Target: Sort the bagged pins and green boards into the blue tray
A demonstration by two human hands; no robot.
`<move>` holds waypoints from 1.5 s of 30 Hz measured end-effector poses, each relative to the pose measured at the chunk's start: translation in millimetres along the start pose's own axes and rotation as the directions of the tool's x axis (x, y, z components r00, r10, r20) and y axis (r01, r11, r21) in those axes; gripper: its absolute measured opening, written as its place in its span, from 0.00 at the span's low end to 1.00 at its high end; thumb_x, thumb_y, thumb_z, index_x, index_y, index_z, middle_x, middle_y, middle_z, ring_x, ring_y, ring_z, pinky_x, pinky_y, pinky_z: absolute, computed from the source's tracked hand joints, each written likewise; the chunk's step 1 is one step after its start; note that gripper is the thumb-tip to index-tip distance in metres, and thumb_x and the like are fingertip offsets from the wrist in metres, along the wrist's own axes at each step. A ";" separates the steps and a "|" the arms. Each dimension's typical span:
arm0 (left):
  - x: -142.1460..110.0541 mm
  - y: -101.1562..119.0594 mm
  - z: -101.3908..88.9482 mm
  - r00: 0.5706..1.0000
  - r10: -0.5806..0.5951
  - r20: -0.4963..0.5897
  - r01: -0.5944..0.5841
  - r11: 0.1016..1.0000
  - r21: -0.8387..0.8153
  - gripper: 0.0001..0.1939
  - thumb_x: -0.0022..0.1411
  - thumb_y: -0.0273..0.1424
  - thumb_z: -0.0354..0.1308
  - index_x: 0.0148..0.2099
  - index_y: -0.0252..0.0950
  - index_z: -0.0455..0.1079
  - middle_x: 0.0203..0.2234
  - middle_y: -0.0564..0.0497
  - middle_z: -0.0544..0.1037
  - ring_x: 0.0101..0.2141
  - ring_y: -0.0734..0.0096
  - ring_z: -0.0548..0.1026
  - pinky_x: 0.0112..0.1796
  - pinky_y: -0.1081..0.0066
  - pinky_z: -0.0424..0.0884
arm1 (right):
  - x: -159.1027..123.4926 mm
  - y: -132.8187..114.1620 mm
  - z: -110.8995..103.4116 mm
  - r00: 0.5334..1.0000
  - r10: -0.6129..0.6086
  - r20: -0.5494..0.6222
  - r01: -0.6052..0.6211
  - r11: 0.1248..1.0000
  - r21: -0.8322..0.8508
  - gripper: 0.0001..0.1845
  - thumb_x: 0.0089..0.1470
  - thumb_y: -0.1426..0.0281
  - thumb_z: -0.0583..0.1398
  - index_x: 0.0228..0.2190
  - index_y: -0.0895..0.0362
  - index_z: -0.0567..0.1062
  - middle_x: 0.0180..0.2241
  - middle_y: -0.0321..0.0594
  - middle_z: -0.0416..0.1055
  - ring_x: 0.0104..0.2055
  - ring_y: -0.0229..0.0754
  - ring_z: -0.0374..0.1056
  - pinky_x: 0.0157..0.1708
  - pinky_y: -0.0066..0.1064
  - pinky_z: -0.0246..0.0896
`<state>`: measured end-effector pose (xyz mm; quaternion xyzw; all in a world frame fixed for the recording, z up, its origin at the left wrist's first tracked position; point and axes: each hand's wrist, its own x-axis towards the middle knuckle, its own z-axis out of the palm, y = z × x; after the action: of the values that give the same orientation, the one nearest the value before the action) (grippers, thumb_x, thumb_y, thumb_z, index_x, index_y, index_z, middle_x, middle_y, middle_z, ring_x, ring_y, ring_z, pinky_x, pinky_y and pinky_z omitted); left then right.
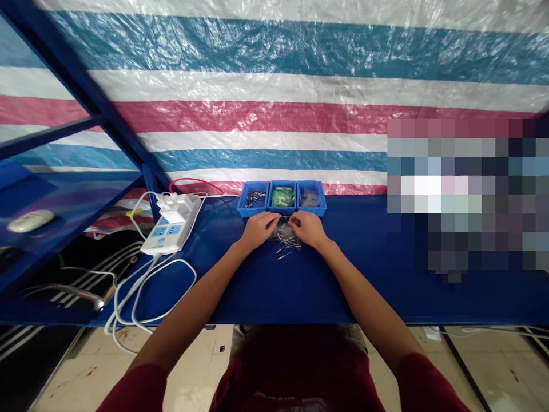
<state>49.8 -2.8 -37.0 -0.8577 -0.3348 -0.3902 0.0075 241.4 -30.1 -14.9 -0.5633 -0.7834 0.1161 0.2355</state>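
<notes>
My left hand (258, 230) and my right hand (309, 229) face each other just in front of three small blue bins. Both have thumb and fingers pinched together; what sits between the fingertips is too small to make out. Below and between them lies a loose pile of thin metal pins (286, 239), partly on clear plastic bags (281, 229). Similar dark and silver pieces (256, 197) fill part of the left bin (247, 212). Green-and-white packets (283, 196) are in the middle bin (270, 200), and clear plastic bags (309, 198) in the right bin (322, 205).
A white power strip (165, 237) with plugged-in adapters (175, 207) stands left on the blue table (274, 297). Its white cables (143, 286) loop over the front edge. A striped plastic sheet (266, 114) hangs behind, beside a blue frame post (86, 97). The far right is pixelated.
</notes>
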 end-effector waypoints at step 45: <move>0.4 10.8 -3.3 0.985 -0.106 -0.139 0.091 0.990 -0.106 0.14 0.69 0.34 0.49 0.40 0.34 0.75 0.28 0.49 0.79 0.29 0.73 0.76 0.34 0.74 0.70 | 5.1 7.0 23.9 0.973 0.146 -0.181 0.047 0.639 0.767 0.14 0.55 0.63 0.54 0.41 0.55 0.73 0.26 0.34 0.70 0.26 0.37 0.68 0.33 0.30 0.67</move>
<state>54.0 -11.9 -31.7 -0.8090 -0.3555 -0.4671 -0.0305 233.9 -20.9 -37.4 -0.4409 -0.6122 0.3786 0.5362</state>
